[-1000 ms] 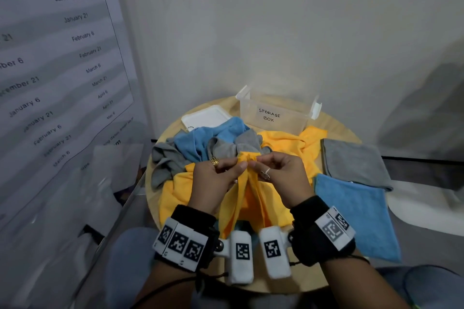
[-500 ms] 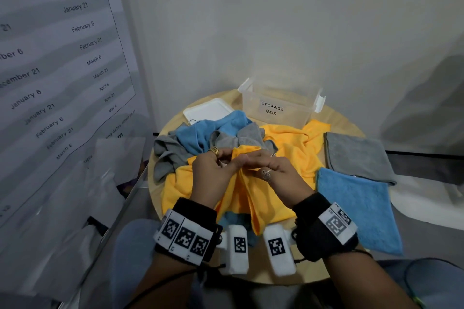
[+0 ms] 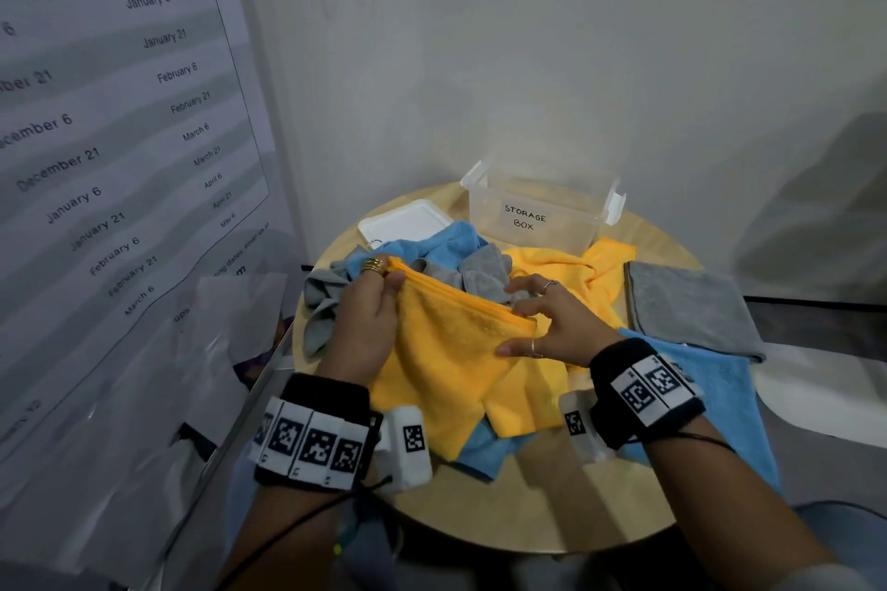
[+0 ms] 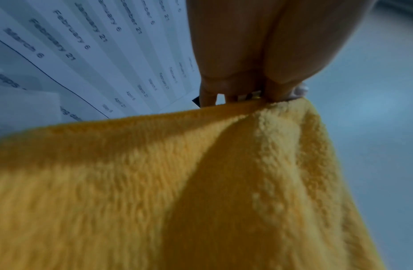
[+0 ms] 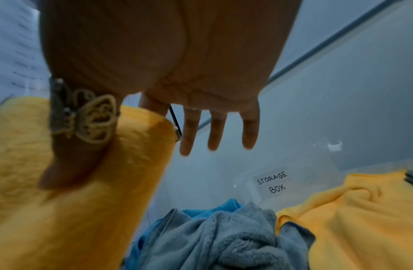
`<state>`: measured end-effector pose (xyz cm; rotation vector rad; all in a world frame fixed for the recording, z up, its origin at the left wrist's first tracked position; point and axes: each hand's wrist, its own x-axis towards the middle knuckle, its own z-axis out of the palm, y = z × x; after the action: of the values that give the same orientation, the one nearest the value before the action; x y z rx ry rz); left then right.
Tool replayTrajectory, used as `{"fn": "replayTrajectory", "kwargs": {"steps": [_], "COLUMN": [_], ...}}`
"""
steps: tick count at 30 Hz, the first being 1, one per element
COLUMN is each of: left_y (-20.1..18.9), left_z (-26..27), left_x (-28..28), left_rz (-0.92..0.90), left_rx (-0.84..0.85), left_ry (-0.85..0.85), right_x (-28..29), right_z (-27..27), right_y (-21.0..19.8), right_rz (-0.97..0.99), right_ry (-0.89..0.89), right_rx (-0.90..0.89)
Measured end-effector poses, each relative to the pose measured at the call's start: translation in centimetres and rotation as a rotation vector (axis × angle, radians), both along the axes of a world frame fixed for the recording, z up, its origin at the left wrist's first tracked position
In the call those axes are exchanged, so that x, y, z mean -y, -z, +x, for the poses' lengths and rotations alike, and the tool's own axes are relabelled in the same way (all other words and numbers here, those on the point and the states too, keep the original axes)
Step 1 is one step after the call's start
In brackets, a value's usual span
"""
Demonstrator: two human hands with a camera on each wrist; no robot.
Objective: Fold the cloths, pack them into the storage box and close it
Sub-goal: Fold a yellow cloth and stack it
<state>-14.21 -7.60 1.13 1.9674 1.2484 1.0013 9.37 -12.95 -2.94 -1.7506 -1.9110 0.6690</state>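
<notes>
Round wooden table carries everything. Yellow cloth is lifted above it, top hem stretched btwn both hands, rest hanging down over the front of the pile. Left hand pinches the hem's left corner, thumb in front and fingers behind, ringed finger on top; left wrist view shows fingertips pressed together at the edge. Right hand holds the hem's right end w/ thumb under and index finger over the fold, other fingers spread straight, clear of the cloth. Behind: crumpled blue cloth, grey cloth, 2nd yellow cloth. Clear storage box stands open at the back, white lid flat just left of it. Right side: folded grey cloth, folded blue cloth.
</notes>
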Motion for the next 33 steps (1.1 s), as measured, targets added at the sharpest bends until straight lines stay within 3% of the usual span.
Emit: {"fn": "replayTrajectory", "kwargs": {"steps": [3,8,10,12,14,17,19,21,27,30,33], "left_y": [0.3,0.3,0.1,0.0,-0.3,-1.2,-1.1,-0.8,-0.2,0.7,1.4], "left_z": [-1.3,-1.0,-0.2,0.4,1.3,4.0,5.3,5.9,5.5,5.2,5.9], "left_x": [-1.5,-2.4,-2.6,-2.5,-2.0,-1.1,-1.0,-1.2,-1.8,-1.8,-2.3], "left_rz": [0.003,0.008,0.071,0.176,0.29,0.225,0.156,0.141,0.25,0.232,0.029], "left_rx": [0.01,0.083,0.081,-0.009,-0.091,-0.194,-0.218,-0.159,-0.016,-0.216,-0.293], "left_ry": [-0.049,-0.182,-0.175,-0.144,0.003,0.36,0.442,0.428,0.303,0.173,0.142], "right_x": [0.4,0.7,0.8,0.9,0.8,0.8,0.8,0.9,3.1,4.0,4.3], "right_z": [0.5,-0.5,-1.0,-1.6,-2.3,-3.4,-3.7,-3.5,-0.5,1.6,3.5], "right_y": [-1.5,-4.6,-5.1,-5.4,-5.3,-4.7,-4.1,-3.3,0.5,0.5,0.2], "right_rz": [0.118,0.285,0.323,0.342,0.337,0.335,0.321,0.293,0.036,-0.035,-0.135], "right_ry": [0.016,0.104,0.117,0.135,0.112,0.047,0.032,0.059,0.088,0.085,0.065], "right_rx": [-0.159,-0.663,-0.722,-0.694,-0.643,-0.542,-0.575,-0.607,-0.419,-0.191,0.149]}}
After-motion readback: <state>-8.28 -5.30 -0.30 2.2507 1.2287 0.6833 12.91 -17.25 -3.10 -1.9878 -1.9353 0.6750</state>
